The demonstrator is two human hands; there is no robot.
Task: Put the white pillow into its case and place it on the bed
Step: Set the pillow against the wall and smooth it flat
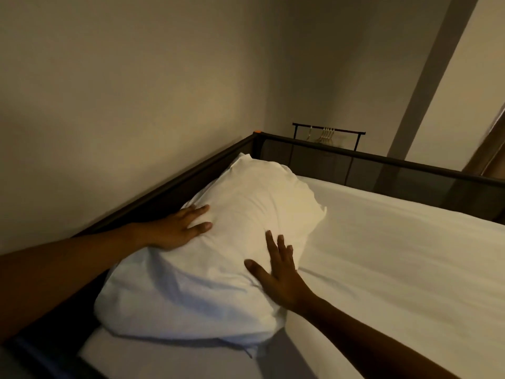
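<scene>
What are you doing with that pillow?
A person is putting a white pillow on the bed, up in the corner by the dark rail. The left hand and right hand both lie flat and open on it, pressing it down. It looks cased already.

Both bare forearms reached forward from the lower edge of the view, the left from the lower left, the right from the lower right. The left hand (175, 228) lay flat, palm down, fingers spread and pointing right. The right hand (276, 272) also lay flat and unclenched, its fingers fanned and pointing away, thumb splayed left.
</scene>
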